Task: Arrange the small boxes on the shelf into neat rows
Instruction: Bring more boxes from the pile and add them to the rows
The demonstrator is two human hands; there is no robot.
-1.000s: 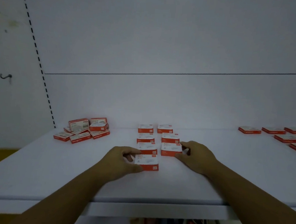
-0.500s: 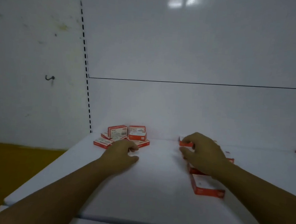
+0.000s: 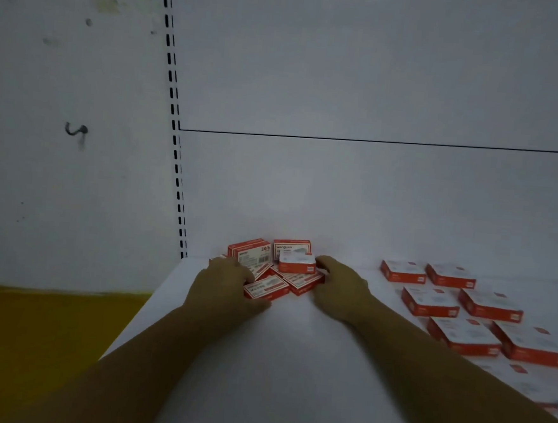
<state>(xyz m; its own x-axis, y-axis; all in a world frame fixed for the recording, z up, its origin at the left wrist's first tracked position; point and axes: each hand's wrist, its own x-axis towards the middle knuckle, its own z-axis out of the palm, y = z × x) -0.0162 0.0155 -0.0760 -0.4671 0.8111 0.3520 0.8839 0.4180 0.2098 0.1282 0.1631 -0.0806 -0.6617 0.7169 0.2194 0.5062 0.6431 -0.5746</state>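
Note:
A loose pile of small red-and-white boxes (image 3: 294, 280) lies at the back left of the white shelf (image 3: 293, 361), some flat and some leaning. My left hand (image 3: 224, 285) is at the pile's left, thumb and fingers around the front flat box (image 3: 267, 289). My right hand (image 3: 341, 288) is cupped against the pile's right side, its fingertips touching the white-topped box (image 3: 297, 262) on top; whether it grips anything is hidden. To the right, several boxes (image 3: 430, 301) lie in two tidy columns running toward me.
The shelf's left edge (image 3: 152, 305) drops off beside my left forearm, with a yellow floor (image 3: 41, 336) below. A slotted upright (image 3: 176, 144) and the white back panel (image 3: 371, 201) stand behind the pile. A hook (image 3: 77, 129) sticks out of the left wall.
My view has swung left. Both hands left the arranged rows and moved to the loose pile; the right hand crossed over and now sits at the pile's right side.

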